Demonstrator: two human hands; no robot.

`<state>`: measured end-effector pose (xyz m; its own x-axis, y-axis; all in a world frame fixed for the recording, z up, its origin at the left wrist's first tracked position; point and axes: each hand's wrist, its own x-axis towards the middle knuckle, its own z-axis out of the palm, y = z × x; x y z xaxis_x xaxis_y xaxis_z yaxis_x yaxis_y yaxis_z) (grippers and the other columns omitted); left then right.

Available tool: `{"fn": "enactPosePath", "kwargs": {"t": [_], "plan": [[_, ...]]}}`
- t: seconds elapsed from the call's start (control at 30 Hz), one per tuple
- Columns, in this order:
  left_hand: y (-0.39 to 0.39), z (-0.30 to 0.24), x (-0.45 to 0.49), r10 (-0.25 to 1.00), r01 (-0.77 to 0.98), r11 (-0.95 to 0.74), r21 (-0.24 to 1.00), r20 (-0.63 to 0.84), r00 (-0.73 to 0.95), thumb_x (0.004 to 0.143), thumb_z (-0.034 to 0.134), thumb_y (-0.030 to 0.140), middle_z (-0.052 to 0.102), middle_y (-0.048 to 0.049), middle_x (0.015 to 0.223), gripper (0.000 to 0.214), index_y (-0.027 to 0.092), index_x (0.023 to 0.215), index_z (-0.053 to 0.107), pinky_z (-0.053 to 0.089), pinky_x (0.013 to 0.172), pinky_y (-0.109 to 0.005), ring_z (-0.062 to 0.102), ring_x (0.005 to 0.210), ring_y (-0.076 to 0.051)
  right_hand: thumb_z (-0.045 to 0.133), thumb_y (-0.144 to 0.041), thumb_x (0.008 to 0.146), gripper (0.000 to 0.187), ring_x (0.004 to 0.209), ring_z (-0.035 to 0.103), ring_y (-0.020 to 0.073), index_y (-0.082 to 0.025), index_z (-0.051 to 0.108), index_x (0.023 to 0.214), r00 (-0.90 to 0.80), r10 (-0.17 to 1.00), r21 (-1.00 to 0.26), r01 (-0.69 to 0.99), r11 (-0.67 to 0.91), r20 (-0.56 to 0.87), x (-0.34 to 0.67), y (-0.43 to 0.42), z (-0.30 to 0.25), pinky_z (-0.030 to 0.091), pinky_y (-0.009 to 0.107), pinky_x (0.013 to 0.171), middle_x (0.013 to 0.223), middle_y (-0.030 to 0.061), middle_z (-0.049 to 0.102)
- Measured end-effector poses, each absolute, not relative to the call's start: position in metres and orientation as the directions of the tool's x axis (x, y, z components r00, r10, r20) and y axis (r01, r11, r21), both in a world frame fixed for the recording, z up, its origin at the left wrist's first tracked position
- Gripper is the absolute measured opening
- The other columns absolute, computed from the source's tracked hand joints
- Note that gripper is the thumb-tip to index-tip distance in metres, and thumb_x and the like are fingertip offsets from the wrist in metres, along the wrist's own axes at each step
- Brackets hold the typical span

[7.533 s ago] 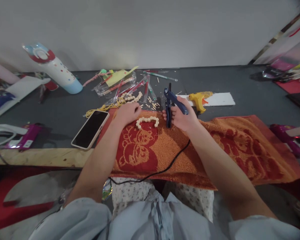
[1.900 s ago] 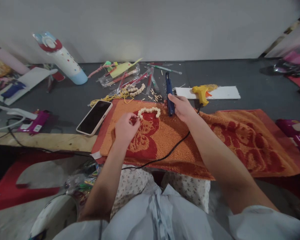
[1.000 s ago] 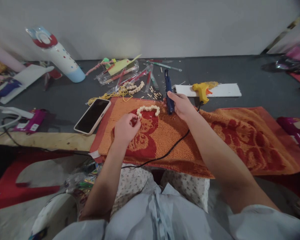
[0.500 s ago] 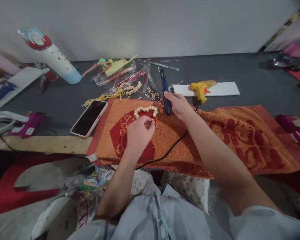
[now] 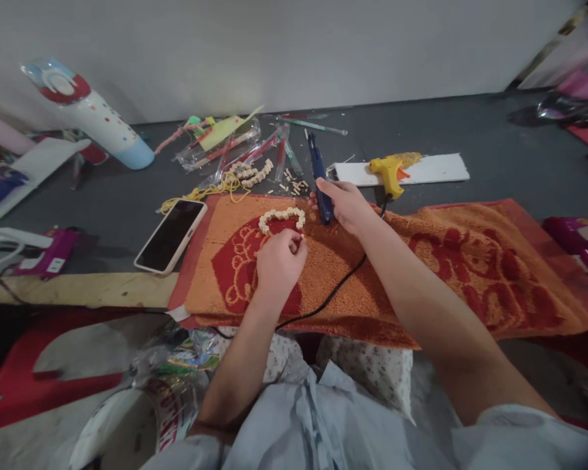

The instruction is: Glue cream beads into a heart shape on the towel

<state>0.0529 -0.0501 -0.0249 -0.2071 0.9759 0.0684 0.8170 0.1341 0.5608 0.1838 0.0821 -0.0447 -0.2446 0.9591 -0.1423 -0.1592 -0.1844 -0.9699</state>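
My left hand (image 5: 280,261) is closed in a pinch above the towel (image 5: 353,287), with a small pale piece showing at its fingertips. Just beyond those fingers lies a curved chain of cream-coloured little pieces (image 5: 281,214); whether it joins the pinched piece I cannot tell. My right hand (image 5: 347,203) grips a long dark blue stapler (image 5: 320,179), its narrow end pointing away from me. Beside the stapler, several loose pale stick pieces (image 5: 294,184) are scattered on the dark table.
A yellow glue gun (image 5: 388,171) rests on a white board (image 5: 436,171), its black cord crossing the towel. At left are a phone (image 5: 170,236), yellow string (image 5: 191,196), and a tilted white and blue bottle (image 5: 110,127). Plastic-wrapped sticks (image 5: 247,147) lie at the back.
My left hand has shifted slightly right, still pinched. My right hand keeps hold of the stapler, whose far end leans a little more to the left. The whole view has shifted slightly.
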Motion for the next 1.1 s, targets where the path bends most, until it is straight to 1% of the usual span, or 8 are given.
{"fn": "enactPosePath", "kwargs": {"t": [0.1, 0.2, 0.37, 0.5, 0.6, 0.83, 0.97, 1.1], "plan": [[-0.0527, -0.0234, 0.0544, 0.986, 0.842, 0.088, 0.533, 0.071, -0.148, 0.087, 0.058, 0.025, 0.063, 0.0013, 0.066, 0.009, 0.020, 0.084, 0.064, 0.036, 0.063, -0.026, 0.058, 0.065, -0.014, 0.075, -0.058, 0.076, 0.041, 0.067, 0.062, 0.0155, -0.021, 0.058, 0.076, -0.246, 0.958, -0.967, -0.170, -0.190, -0.145, 0.1840, 0.0815, -0.0445, 0.055, 0.031, 0.067, 0.073, 0.0040, 0.065], [-0.0546, -0.0233, 0.0557, 0.994, 0.864, 0.054, 0.500, 0.054, -0.094, 0.088, 0.056, 0.026, 0.064, 0.0012, 0.068, 0.010, 0.020, 0.088, 0.064, 0.035, 0.063, -0.027, 0.059, 0.066, -0.015, 0.075, -0.060, 0.075, 0.042, 0.070, 0.064, 0.0167, -0.021, 0.058, 0.078, -0.252, 0.956, -0.969, -0.157, -0.190, -0.147, 0.1853, 0.0808, -0.0433, 0.056, 0.032, 0.069, 0.075, 0.0046, 0.066], [-0.0558, -0.0237, 0.0567, 0.999, 0.900, 0.025, 0.434, 0.020, -0.038, 0.092, 0.052, 0.029, 0.067, 0.0002, 0.073, 0.014, 0.021, 0.093, 0.063, 0.034, 0.062, -0.028, 0.060, 0.068, -0.016, 0.076, -0.056, 0.075, 0.040, 0.075, 0.065, 0.0168, -0.020, 0.061, 0.080, -0.258, 0.954, -0.967, -0.162, -0.198, -0.153, 0.1874, 0.0806, -0.0416, 0.057, 0.034, 0.076, 0.080, 0.0052, 0.068], [-0.0564, -0.0224, 0.0572, 0.999, 0.910, 0.036, 0.413, -0.001, -0.039, 0.094, 0.050, 0.029, 0.068, -0.0004, 0.076, 0.015, 0.021, 0.096, 0.062, 0.035, 0.062, -0.029, 0.062, 0.070, -0.017, 0.074, -0.053, 0.078, 0.036, 0.077, 0.066, 0.0181, -0.019, 0.061, 0.080, -0.257, 0.952, -0.965, -0.157, -0.208, -0.164, 0.1875, 0.0803, -0.0405, 0.058, 0.036, 0.079, 0.080, 0.0057, 0.068], [-0.0568, -0.0210, 0.0571, 0.999, 0.912, 0.042, 0.408, -0.017, -0.038, 0.094, 0.049, 0.030, 0.069, -0.0008, 0.078, 0.016, 0.020, 0.097, 0.062, 0.034, 0.062, -0.029, 0.062, 0.071, -0.017, 0.074, -0.054, 0.077, 0.037, 0.078, 0.066, 0.0183, -0.019, 0.061, 0.080, -0.257, 0.953, -0.966, -0.158, -0.206, -0.161, 0.1876, 0.0794, -0.0395, 0.058, 0.036, 0.080, 0.080, 0.0052, 0.068], [-0.0569, -0.0211, 0.0579, 0.999, 0.915, 0.041, 0.402, -0.021, -0.035, 0.095, 0.048, 0.029, 0.069, -0.0015, 0.079, 0.018, 0.020, 0.101, 0.062, 0.035, 0.063, -0.030, 0.063, 0.072, -0.018, 0.073, -0.053, 0.079, 0.036, 0.075, 0.066, 0.0174, -0.019, 0.060, 0.079, -0.274, 0.945, -0.963, -0.147, -0.225, -0.179, 0.1884, 0.0783, -0.0371, 0.058, 0.035, 0.078, 0.079, 0.0059, 0.067], [-0.0572, -0.0232, 0.0571, 0.999, 0.910, 0.049, 0.411, -0.015, -0.047, 0.095, 0.048, 0.031, 0.070, -0.0018, 0.079, 0.019, 0.020, 0.099, 0.063, 0.036, 0.064, -0.030, 0.063, 0.072, -0.018, 0.071, -0.048, 0.082, 0.032, 0.076, 0.066, 0.0162, -0.019, 0.061, 0.081, -0.270, 0.943, -0.957, -0.153, -0.244, -0.197, 0.1880, 0.0781, -0.0356, 0.058, 0.031, 0.079, 0.080, 0.0060, 0.067], [-0.0568, -0.0246, 0.0551, 0.997, 0.901, 0.071, 0.428, -0.004, -0.077, 0.095, 0.050, 0.031, 0.069, -0.0020, 0.077, 0.019, 0.021, 0.095, 0.065, 0.036, 0.063, -0.029, 0.064, 0.072, -0.018, 0.071, -0.047, 0.083, 0.030, 0.074, 0.066, 0.0153, -0.019, 0.060, 0.080, -0.264, 0.943, -0.953, -0.165, -0.253, -0.205, 0.1876, 0.0773, -0.0350, 0.058, 0.031, 0.078, 0.078, 0.0039, 0.067]]}}
